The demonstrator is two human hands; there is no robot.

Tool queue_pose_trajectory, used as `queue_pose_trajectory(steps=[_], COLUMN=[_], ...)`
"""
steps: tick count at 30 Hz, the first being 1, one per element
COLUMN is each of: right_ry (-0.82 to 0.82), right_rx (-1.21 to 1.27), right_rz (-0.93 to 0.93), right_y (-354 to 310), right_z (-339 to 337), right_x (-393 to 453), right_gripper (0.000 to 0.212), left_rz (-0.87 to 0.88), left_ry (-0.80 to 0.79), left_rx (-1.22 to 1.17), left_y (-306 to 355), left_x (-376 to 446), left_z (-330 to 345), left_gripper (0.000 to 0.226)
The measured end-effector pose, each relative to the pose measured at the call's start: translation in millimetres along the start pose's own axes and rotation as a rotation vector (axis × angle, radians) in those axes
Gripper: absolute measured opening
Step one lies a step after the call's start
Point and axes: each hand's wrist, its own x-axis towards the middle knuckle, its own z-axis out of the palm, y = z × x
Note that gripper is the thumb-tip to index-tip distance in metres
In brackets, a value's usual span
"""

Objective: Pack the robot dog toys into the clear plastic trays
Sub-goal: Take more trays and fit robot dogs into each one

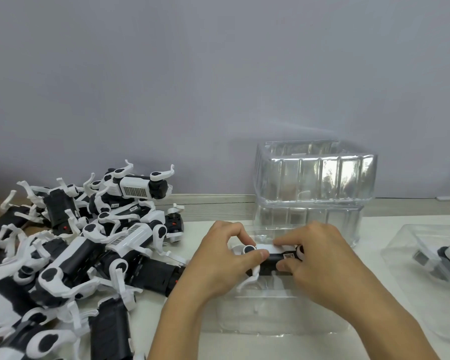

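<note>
Left hand (218,263), right hand (315,258), fingers curled gripping robot dog toy (270,258)

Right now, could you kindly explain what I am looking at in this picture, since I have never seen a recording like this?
There is no machine here: a person wears a camera on the head, looking forward and down at their own two bare hands. The left hand and right hand both grip one black and white robot dog toy, holding it over a clear plastic tray on the white table. To the left lies a pile of more toy dogs. Behind the hands stands a stack of empty clear trays. At the right edge, another tray already holds a toy.
</note>
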Motion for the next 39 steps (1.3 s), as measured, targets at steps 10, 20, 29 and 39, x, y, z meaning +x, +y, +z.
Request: queue_pose_trajectory(steps=[10,20,29,39], right_ry=[0.092,-0.096,-0.171,0.001], right_rx=[0.112,0.065,0.060,0.112], right_rz=[0.132,0.119,0.105,-0.175], right_y=[23.2,28.7,27.7,-16.1], right_z=[-28.1,-36.3,-34.8,-5.7], right_x=[-2.0,-4.8,-5.0,-5.2], right_gripper=[0.024,0.030,0.042,0.024], left_rz=[-0.001,-0.029,-0.033,-0.079], left_ry=[0.019,0.031,0.014,0.139], left_rx=[-0.035,-0.077,-0.090,-0.329], left_y=[0.3,-0.9,-2.4,-3.0], left_x=[0.0,0.6,0.9,7.3], left_z=[1.5,1.9,1.3,6.5], left_gripper=[0.022,0.021,0.021,0.014])
